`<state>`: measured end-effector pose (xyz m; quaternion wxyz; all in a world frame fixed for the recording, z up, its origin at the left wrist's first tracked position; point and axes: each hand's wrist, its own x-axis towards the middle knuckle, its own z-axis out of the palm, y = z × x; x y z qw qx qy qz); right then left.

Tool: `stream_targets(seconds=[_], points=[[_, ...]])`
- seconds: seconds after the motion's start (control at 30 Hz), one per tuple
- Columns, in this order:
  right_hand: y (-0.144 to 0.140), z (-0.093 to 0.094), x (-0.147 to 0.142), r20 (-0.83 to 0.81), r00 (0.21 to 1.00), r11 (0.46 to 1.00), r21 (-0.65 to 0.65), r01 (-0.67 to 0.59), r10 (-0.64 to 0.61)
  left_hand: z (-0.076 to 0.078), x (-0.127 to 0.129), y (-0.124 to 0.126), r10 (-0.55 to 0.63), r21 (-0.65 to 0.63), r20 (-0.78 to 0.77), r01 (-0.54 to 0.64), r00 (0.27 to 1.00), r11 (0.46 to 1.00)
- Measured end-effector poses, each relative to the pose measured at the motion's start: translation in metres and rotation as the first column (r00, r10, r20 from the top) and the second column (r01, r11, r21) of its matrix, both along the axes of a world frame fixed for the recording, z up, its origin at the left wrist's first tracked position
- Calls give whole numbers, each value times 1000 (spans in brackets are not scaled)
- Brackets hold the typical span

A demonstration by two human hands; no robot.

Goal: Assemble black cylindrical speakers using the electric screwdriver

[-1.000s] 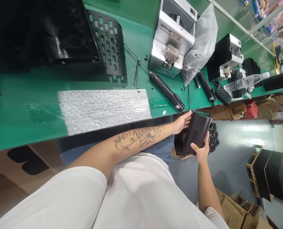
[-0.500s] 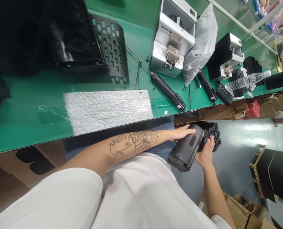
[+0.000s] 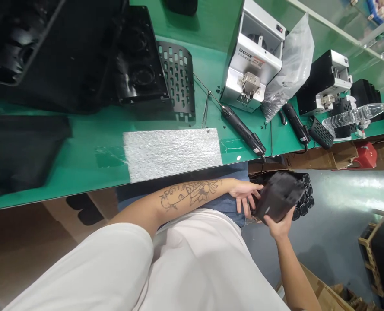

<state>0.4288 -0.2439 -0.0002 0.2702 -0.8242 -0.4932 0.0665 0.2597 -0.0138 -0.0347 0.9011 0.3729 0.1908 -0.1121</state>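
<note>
Below the front edge of the green workbench (image 3: 81, 160), both hands meet at a black plastic housing (image 3: 277, 196). My right hand (image 3: 277, 224) grips the housing from underneath. My left hand (image 3: 245, 194), on a tattooed forearm, has its fingers spread against the housing's left side. Behind the housing sits a box of more black parts (image 3: 305, 196).
On the bench lie a sheet of silvery foam (image 3: 172, 151), a black perforated panel (image 3: 179, 82), large black casings (image 3: 81, 56), two electric screwdrivers (image 3: 243, 131), a white screw feeder (image 3: 253, 65), a plastic bag (image 3: 292, 69) and a water bottle (image 3: 357, 115). Cardboard boxes (image 3: 328, 293) stand on the floor at right.
The black housing has been turned and tilted between my hands and brought a little lower. My view has shifted left, showing more of the black casings on the bench.
</note>
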Motion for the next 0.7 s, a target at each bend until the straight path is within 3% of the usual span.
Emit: stream_targets(seconds=[0.1,0.2,0.43,0.53,0.63,0.7], points=[[23,27,6,-30,984,985,5,174,-174,-5,-18,16,132,78,0,-132,991,988],[46,42,15,-7,961,961,-15,278,-278,-13,-40,29,315,141,38,-317,948,938],[65,28,12,-24,957,950,-128,285,-290,-43,-68,27,565,136,61,-568,823,812],[59,44,11,-43,963,963,-54,264,-266,-53,-66,24,598,99,45,-599,800,794],[56,66,12,12,960,954,122,275,-279,-57,-65,25,610,74,25,-610,792,789],[58,72,14,67,950,935,214,284,-304,-57,-65,26,608,66,16,-607,794,792]])
